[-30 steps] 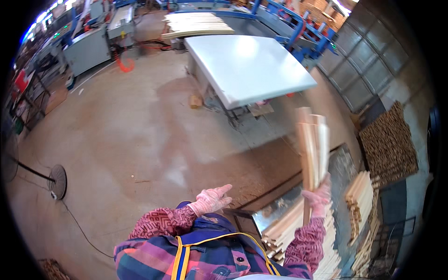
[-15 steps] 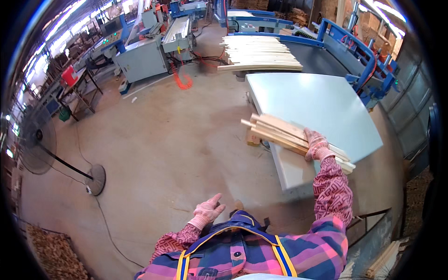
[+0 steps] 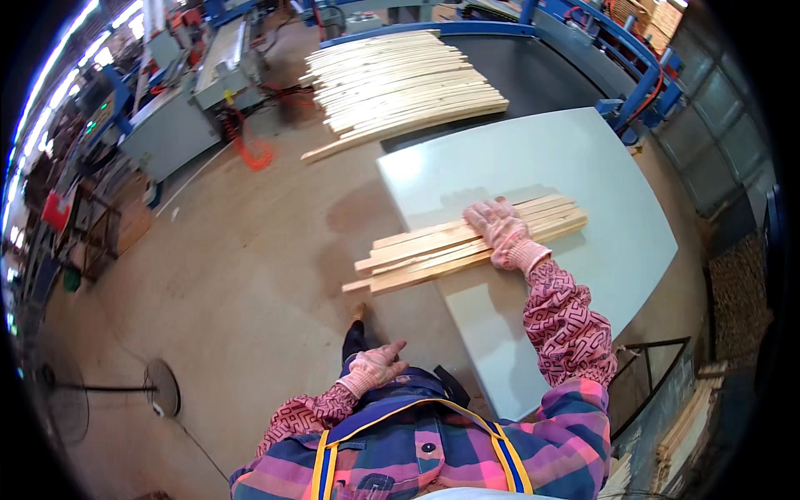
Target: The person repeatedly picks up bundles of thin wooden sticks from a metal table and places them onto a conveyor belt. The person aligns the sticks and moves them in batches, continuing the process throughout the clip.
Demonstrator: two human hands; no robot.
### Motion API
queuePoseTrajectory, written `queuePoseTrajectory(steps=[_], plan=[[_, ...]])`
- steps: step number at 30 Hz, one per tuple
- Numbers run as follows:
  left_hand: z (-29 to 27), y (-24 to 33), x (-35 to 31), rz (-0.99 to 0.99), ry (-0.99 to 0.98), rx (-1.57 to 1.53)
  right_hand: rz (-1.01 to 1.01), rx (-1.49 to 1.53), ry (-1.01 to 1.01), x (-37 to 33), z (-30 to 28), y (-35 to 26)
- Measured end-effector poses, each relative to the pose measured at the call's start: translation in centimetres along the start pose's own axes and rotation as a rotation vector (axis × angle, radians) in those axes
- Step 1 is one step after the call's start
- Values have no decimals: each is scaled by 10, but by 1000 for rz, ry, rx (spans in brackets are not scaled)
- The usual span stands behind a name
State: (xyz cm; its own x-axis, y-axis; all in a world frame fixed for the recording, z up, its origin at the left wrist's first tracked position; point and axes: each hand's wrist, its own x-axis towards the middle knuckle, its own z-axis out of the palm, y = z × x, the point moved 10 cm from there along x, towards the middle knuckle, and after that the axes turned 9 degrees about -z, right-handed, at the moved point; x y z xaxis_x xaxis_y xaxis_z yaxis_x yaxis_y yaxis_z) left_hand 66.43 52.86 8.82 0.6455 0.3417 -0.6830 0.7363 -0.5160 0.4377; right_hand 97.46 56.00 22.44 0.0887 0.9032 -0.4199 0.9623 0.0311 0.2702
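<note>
Pink-gloved right hand [image 3: 500,230], nearer: grasping long pale wooden slats [image 3: 417,254] | long axis: left-to-right beneath palm | pink-gloved left hand [image 3: 377,367]: empty, slats ahead

A head-worn fisheye looks down and forward from above

The smooth, pale table [image 3: 600,175] spreads under and beyond the right hand [image 3: 500,231]. Beneath that hand, a bundle of wooden strips [image 3: 425,254] juts past the table's left edge. Farther ahead of it, a black bed [image 3: 542,71] carries a row of pale strips [image 3: 404,83].
</note>
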Motion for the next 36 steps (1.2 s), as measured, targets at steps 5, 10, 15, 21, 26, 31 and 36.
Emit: queuePoseTrajectory(steps=[5,10,15,21,26,31,36], plan=[[-75,-11,94,214,-78,133,17,11,91,90,-25,45],[-183,-58,170,74,-110,53,901,313,869,111,-32,140],[-246,-65,209,55,-116,23,1321,789,1084,100,51,99],[-239,-46,226,240,-267,-56,1398,1162,1026,113,53,110],[-242,-57,226,371,-86,219,1430,1006,494,160,-20,135],[-264,-94,237,199,-210,272,1465,1169,340,161,-5,130],[-317,-132,262,165,-333,191,1474,1091,891,126,5,122]])
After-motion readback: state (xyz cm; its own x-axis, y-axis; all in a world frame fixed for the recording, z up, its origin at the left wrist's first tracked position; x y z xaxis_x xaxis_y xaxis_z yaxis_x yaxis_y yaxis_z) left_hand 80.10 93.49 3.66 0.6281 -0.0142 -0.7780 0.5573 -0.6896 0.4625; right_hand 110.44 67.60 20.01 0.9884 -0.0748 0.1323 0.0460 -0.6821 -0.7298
